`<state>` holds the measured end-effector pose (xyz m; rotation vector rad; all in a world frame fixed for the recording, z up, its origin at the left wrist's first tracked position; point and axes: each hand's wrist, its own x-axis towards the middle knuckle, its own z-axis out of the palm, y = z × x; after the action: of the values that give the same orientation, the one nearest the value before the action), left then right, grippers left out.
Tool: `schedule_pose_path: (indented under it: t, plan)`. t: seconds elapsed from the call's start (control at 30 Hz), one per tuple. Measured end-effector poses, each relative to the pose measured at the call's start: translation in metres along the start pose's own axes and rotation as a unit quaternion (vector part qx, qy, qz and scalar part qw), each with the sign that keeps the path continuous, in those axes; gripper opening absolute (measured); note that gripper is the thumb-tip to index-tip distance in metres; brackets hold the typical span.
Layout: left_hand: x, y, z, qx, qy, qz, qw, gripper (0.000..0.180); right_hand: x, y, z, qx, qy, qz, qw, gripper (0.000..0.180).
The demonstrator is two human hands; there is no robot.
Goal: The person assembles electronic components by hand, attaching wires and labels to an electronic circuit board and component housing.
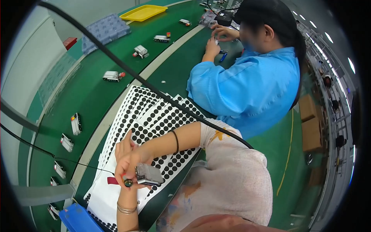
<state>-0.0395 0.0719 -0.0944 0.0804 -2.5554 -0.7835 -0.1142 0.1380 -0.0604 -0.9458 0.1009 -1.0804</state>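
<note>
Both my hands are together above white sheets printed with rows of black dots [141,135]. Between them is a small boxy device [150,174] with a grey-white top, a dark base and a round green-and-red part at one end. My left hand [129,185], above a wrist with metal bangles, is closed with fingers under the device. My right hand [129,156], with a dark band further up its forearm, curls down over the round end. The hands overlap, so some fingertips are hidden. A dark red strip [112,180] lies beside them.
A green conveyor [92,96] carries several similar devices along the left. A blue tray [79,218] is at lower left, a yellow tray [143,12] at the back. A black cable [127,69] crosses the view. A co-worker in blue [247,81] handles small parts at the right.
</note>
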Motion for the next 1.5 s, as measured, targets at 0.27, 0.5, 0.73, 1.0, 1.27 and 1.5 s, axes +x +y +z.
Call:
schedule_pose_path:
  t: [0.27, 0.5, 0.73, 1.0, 1.27, 1.5]
  plan:
    - [-0.003, -0.016, -0.038, -0.199, -0.018, -0.231, 0.952, 0.038, 0.003, 0.015, -0.022, 0.081, -0.066, 0.054, 0.993, 0.032]
    - [0.002, -0.016, -0.116, -0.387, 0.112, -0.161, 0.901, 0.042, -0.001, 0.0, -0.028, 0.172, 0.252, -0.065, 0.95, 0.041]
    - [-0.01, -0.001, -0.119, -0.261, 0.02, -0.116, 0.958, 0.045, 0.003, 0.015, -0.026, 0.142, 0.237, -0.062, 0.959, 0.027]
    - [-0.003, 0.001, -0.113, -0.22, 0.021, -0.131, 0.966, 0.042, 0.001, 0.014, -0.027, 0.117, 0.257, -0.061, 0.957, 0.023]
    - [0.003, 0.011, -0.107, -0.133, 0.019, -0.133, 0.982, 0.045, -0.004, 0.012, -0.027, 0.074, 0.298, -0.064, 0.95, 0.026]
    - [0.0, 0.007, -0.107, -0.175, 0.04, -0.177, 0.968, 0.019, 0.004, 0.017, -0.024, 0.107, 0.322, -0.084, 0.937, 0.032]
